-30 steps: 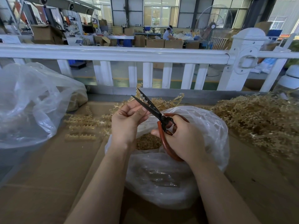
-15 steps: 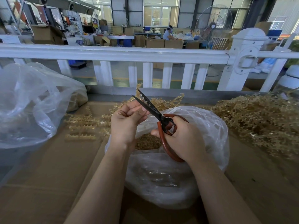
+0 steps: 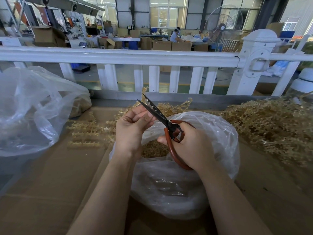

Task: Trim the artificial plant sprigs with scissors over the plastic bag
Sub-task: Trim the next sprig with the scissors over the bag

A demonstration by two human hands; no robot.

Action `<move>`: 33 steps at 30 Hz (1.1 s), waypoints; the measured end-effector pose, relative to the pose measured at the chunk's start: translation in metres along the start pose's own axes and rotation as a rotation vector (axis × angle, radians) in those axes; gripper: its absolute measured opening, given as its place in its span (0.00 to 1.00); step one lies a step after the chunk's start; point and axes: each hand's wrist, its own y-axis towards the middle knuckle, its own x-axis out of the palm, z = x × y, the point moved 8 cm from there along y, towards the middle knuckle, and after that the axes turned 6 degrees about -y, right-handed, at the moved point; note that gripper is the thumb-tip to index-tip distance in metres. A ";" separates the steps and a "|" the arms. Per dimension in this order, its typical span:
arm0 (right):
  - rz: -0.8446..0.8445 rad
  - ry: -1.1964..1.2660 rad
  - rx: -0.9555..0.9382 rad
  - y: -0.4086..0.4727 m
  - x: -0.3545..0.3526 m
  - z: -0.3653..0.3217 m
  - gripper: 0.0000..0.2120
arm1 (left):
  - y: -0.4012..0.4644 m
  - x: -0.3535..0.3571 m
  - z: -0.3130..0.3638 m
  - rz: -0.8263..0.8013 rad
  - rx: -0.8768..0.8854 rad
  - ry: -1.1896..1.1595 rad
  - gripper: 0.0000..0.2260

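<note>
Count, left to right: two clear plastic bags, one pair of scissors, two hands, and sprigs in three groups. The large bag (image 3: 28, 112) lies at the far left, slumped on the cardboard surface (image 3: 50, 175). Beside it, a small group of cut sprig pieces (image 3: 84, 133) lies flat in rows; the exact number cannot be told. The second plastic bag (image 3: 211, 150) sits at centre with its mouth open, and trimmings (image 3: 152, 149) are visible inside it. A large heap of sprigs (image 3: 271, 128) fills the right side.

Left hand (image 3: 131, 129): raised over the bag mouth, fingers curled, thumb and fingertips pinching one pale sprig (image 3: 144, 95) whose tip rises above the hand.

Right hand (image 3: 191, 146): fingers wrapped round the red-brown handles of the scissors (image 3: 159, 115). The dark blades point up and to the left, slightly parted, with the sprig lying between or against them; which cannot be told. The blades sit just beside the left fingertips.

Surface and room: flattened brown cardboard covers the work area. A white railing (image 3: 135, 55) crosses behind it. Beyond lies a workshop hall with cardboard boxes (image 3: 171, 45), a standing fan (image 3: 222, 26), tall windows, and one seated person (image 3: 175, 36) at a distant table.
</note>
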 end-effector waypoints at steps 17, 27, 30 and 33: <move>0.013 -0.048 -0.003 -0.001 -0.008 -0.004 0.27 | 0.000 0.001 0.000 -0.026 0.011 0.003 0.08; 0.098 -0.032 -0.045 -0.002 -0.016 -0.010 0.35 | -0.002 0.006 0.001 -0.057 0.013 0.026 0.07; 0.068 -0.022 -0.039 -0.002 -0.014 -0.009 0.34 | -0.003 0.008 0.002 -0.082 0.012 0.006 0.09; 0.045 -0.009 -0.032 -0.002 -0.012 -0.007 0.31 | -0.003 0.009 0.001 -0.098 0.006 -0.009 0.11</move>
